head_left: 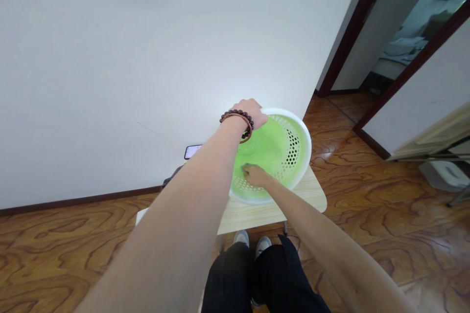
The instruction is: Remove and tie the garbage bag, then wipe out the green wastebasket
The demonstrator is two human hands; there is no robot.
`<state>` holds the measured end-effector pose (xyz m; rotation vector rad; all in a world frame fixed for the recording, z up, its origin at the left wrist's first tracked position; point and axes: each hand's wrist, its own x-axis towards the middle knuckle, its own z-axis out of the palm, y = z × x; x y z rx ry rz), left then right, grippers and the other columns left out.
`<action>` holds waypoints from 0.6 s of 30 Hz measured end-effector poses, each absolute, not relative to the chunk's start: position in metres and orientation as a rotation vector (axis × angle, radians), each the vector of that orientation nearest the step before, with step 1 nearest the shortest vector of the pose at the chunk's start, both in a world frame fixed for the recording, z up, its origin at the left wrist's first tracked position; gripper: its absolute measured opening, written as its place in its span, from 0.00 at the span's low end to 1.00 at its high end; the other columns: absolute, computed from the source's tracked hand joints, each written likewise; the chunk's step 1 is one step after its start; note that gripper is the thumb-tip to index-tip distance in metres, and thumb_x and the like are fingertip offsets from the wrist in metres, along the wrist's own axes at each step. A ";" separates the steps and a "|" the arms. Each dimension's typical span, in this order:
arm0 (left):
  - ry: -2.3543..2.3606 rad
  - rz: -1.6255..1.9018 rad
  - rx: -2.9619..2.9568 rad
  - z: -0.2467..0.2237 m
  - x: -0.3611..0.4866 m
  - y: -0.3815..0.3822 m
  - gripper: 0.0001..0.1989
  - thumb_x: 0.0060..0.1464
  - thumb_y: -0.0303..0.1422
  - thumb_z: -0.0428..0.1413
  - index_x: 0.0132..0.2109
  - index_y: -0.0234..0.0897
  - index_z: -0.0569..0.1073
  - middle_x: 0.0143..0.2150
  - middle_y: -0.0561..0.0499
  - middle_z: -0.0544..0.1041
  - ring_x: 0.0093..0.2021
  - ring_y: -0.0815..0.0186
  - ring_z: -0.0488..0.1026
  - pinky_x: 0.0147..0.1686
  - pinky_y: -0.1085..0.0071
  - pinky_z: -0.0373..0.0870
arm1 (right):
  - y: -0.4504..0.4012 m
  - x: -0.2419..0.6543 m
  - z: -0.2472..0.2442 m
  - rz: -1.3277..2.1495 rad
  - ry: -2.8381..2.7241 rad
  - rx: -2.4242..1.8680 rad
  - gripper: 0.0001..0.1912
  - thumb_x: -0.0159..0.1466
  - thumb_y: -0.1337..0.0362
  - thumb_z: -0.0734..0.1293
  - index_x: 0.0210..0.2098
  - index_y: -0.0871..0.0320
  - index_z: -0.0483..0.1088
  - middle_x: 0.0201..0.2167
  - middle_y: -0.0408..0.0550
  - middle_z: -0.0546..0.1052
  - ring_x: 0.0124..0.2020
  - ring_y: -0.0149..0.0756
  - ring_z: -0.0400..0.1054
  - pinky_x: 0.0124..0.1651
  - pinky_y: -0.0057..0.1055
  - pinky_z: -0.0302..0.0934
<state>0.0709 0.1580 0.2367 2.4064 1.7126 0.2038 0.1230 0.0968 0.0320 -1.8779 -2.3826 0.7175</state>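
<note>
A round plastic laundry basket (305, 142), bright green inside with a wide white rim and perforated sides, is tilted on a small wooden-topped table (249, 215). My left hand (251, 111), with a beaded bracelet at the wrist, is closed around the basket's far rim. Down inside the basket, my right hand (256, 176) is closed against the green inner surface. A bit of a greyish cloth (245, 167) shows at its fingertips, mostly hidden by the hand. My left forearm covers the left part of the basket.
A phone (192, 151) with a lit screen lies near the wall, left of the basket, by a dark item (172, 176) partly hidden behind my arm. The white wall (147, 58) stands right behind the table. At right are a doorway (352, 29) and a white bin (445, 176).
</note>
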 end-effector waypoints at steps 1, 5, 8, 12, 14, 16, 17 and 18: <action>1.718 0.200 2.405 0.237 0.071 0.158 0.21 0.45 0.39 0.53 0.48 0.43 0.76 0.42 0.45 0.77 0.42 0.58 0.73 0.40 0.66 0.70 | 0.096 0.117 0.035 0.746 -2.376 -1.802 0.18 0.67 0.64 0.53 0.50 0.59 0.68 0.51 0.52 0.73 0.49 0.37 0.68 0.50 0.27 0.60; 1.740 0.176 2.395 0.238 0.069 0.157 0.22 0.46 0.39 0.53 0.49 0.43 0.75 0.43 0.46 0.77 0.44 0.57 0.73 0.42 0.67 0.69 | 0.088 0.115 0.041 0.735 -2.354 -1.667 0.19 0.69 0.63 0.50 0.53 0.57 0.66 0.50 0.48 0.74 0.48 0.33 0.68 0.48 0.25 0.59; 1.731 0.173 2.403 0.237 0.067 0.157 0.22 0.45 0.39 0.54 0.49 0.44 0.75 0.44 0.45 0.77 0.45 0.57 0.73 0.42 0.67 0.69 | 0.086 0.140 0.037 0.621 -2.399 -1.946 0.18 0.64 0.72 0.56 0.51 0.65 0.68 0.50 0.59 0.73 0.50 0.40 0.66 0.51 0.30 0.58; 1.700 0.177 2.422 0.235 0.068 0.158 0.21 0.46 0.40 0.53 0.48 0.43 0.76 0.44 0.45 0.77 0.44 0.57 0.73 0.41 0.66 0.69 | 0.093 0.146 0.035 0.552 -2.324 -2.138 0.18 0.60 0.77 0.58 0.48 0.77 0.68 0.52 0.74 0.68 0.55 0.50 0.62 0.53 0.38 0.56; 1.711 0.190 2.408 0.235 0.070 0.159 0.22 0.46 0.40 0.53 0.49 0.43 0.75 0.44 0.44 0.77 0.44 0.56 0.73 0.41 0.65 0.69 | 0.096 0.127 0.035 0.603 -2.338 -2.079 0.16 0.63 0.72 0.58 0.47 0.70 0.71 0.48 0.65 0.73 0.50 0.44 0.67 0.49 0.32 0.60; 1.726 0.199 2.394 0.235 0.072 0.158 0.22 0.46 0.40 0.53 0.49 0.42 0.75 0.43 0.44 0.77 0.45 0.56 0.73 0.42 0.65 0.69 | 0.096 0.109 0.035 0.641 -2.349 -1.911 0.17 0.67 0.68 0.54 0.48 0.61 0.70 0.46 0.53 0.76 0.45 0.36 0.70 0.45 0.26 0.61; 1.733 0.204 2.390 0.235 0.072 0.158 0.23 0.46 0.41 0.53 0.49 0.41 0.75 0.43 0.44 0.77 0.45 0.56 0.73 0.42 0.66 0.69 | 0.095 0.104 0.035 0.636 -2.356 -1.843 0.18 0.68 0.67 0.52 0.49 0.57 0.70 0.45 0.48 0.76 0.44 0.33 0.70 0.44 0.24 0.61; 1.738 0.205 2.387 0.235 0.072 0.157 0.23 0.46 0.41 0.53 0.49 0.42 0.75 0.43 0.45 0.77 0.45 0.57 0.73 0.42 0.66 0.69 | 0.094 0.105 0.034 0.616 -2.364 -1.817 0.19 0.69 0.66 0.51 0.49 0.56 0.70 0.45 0.47 0.76 0.44 0.32 0.70 0.44 0.24 0.61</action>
